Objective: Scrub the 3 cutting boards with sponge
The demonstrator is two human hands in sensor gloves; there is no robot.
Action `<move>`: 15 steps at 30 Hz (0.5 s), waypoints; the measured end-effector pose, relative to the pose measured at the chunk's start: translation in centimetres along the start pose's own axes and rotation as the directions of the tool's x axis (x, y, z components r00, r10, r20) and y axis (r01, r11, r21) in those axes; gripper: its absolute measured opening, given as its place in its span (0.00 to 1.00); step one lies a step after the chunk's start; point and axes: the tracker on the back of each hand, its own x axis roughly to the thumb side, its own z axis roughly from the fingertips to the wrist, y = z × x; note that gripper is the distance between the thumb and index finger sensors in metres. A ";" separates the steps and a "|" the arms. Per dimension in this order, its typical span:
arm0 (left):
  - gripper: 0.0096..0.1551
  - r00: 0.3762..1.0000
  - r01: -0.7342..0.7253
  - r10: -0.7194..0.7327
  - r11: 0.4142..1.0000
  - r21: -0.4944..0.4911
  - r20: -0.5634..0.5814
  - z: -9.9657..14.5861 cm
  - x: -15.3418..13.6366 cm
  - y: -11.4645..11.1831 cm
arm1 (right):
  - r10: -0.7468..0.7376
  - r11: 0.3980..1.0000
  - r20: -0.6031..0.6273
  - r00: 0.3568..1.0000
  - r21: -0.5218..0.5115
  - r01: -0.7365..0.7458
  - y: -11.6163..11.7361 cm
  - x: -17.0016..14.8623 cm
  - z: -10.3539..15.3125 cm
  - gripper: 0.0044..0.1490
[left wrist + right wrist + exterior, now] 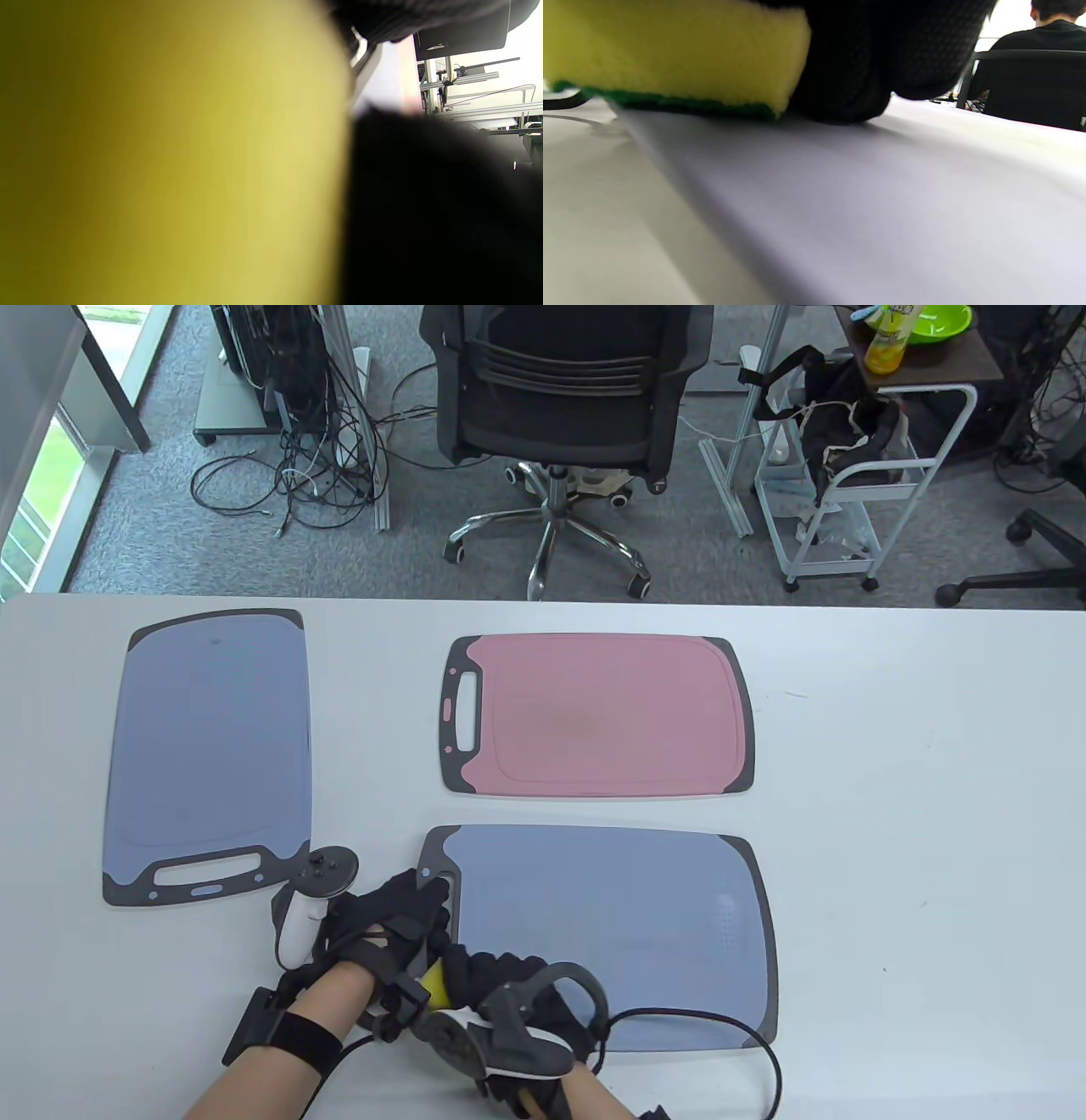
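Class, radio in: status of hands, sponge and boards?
Right hand gripping sponge on near blue board. Left hand at that board's handle end. Nothing blocking.

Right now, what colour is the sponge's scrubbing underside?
Green, under the yellow sponge; right wrist view shows it best.

Three boards lying flat: blue one [208, 755] at left, pink one [598, 715] center, another blue [611, 933] bottom center with the yellow-green sponge [670, 55] on it.

Open table [891, 814] lies right of 3 boards [594, 712].
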 end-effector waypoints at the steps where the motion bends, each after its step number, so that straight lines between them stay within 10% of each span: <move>1: 0.32 1.000 0.000 0.000 1.000 -0.001 0.000 0.0 0.0 0.0 | 0.001 0.999 -0.002 1.000 0.034 -0.001 0.0 -0.6 0.3 0.46; 9: 0.32 1.000 0.006 -0.006 1.000 0.004 0.002 0.1 0.1 0.0 | 0.008 0.991 -0.434 0.901 0.123 0.051 2.0 -14.2 8.8 0.46; 15: 0.32 1.000 0.026 -0.026 1.000 0.013 0.009 0.0 0.2 0.0 | -0.003 0.974 -0.762 0.648 0.144 0.174 3.4 -23.3 14.9 0.46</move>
